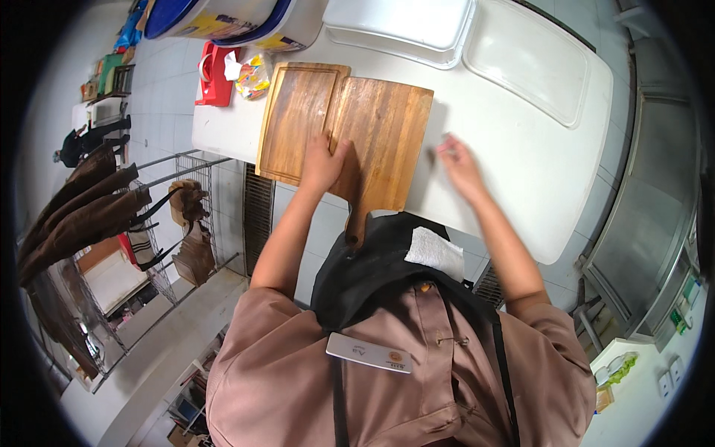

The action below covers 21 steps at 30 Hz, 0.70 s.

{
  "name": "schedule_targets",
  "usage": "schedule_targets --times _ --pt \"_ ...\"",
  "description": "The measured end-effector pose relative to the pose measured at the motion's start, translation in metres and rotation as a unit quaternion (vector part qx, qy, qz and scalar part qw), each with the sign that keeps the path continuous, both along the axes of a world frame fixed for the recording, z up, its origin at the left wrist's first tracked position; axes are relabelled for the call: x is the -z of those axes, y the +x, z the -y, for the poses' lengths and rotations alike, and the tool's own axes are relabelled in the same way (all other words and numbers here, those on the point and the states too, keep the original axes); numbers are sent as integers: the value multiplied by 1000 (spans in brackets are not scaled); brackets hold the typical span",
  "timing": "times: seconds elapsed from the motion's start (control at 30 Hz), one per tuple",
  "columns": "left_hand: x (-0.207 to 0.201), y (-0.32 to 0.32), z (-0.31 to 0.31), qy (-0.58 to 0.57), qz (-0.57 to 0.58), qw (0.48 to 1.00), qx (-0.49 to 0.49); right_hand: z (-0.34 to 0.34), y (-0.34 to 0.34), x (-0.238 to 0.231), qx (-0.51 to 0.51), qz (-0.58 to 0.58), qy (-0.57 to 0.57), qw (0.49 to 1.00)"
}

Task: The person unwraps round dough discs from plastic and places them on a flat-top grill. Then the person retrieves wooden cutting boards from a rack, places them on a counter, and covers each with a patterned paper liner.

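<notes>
Two wooden cutting boards lie side by side at the front of the white table, partly overlapping. The left cutting board has a groove around its edge. The right cutting board has a handle with a hole that reaches past the table's front edge toward my apron. My left hand is closed at the place where the boards meet, its thumb on the right board; some fingers are hidden. Just right of that board, my right hand is over the table with its fingers drawn together; whatever they may hold is too small to make out.
At the back of the table are a white plastic tub, a flat translucent lid and large buckets. A red tape dispenser and a colourful packet sit back left. A folded white cloth lies against my apron.
</notes>
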<state>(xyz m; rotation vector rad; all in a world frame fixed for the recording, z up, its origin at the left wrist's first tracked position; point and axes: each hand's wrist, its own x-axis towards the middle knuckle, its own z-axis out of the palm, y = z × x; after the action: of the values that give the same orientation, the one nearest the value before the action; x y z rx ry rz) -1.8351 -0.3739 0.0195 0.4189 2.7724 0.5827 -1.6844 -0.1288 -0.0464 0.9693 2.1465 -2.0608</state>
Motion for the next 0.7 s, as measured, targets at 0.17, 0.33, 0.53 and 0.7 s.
schedule_targets --times 0.17,0.33,0.53,0.7 --pt "4 25 1 7 1 998 -58 85 -6 -26 14 -14 35 999" --pt "-4 16 6 286 330 895 -90 75 -8 -53 208 -4 -101 973" --pt "-25 -7 65 317 216 921 -63 -30 35 -67 250 -55 -121 959" --pt "-2 1 144 234 287 921 -121 -89 98 -59 288 -18 -91 953"
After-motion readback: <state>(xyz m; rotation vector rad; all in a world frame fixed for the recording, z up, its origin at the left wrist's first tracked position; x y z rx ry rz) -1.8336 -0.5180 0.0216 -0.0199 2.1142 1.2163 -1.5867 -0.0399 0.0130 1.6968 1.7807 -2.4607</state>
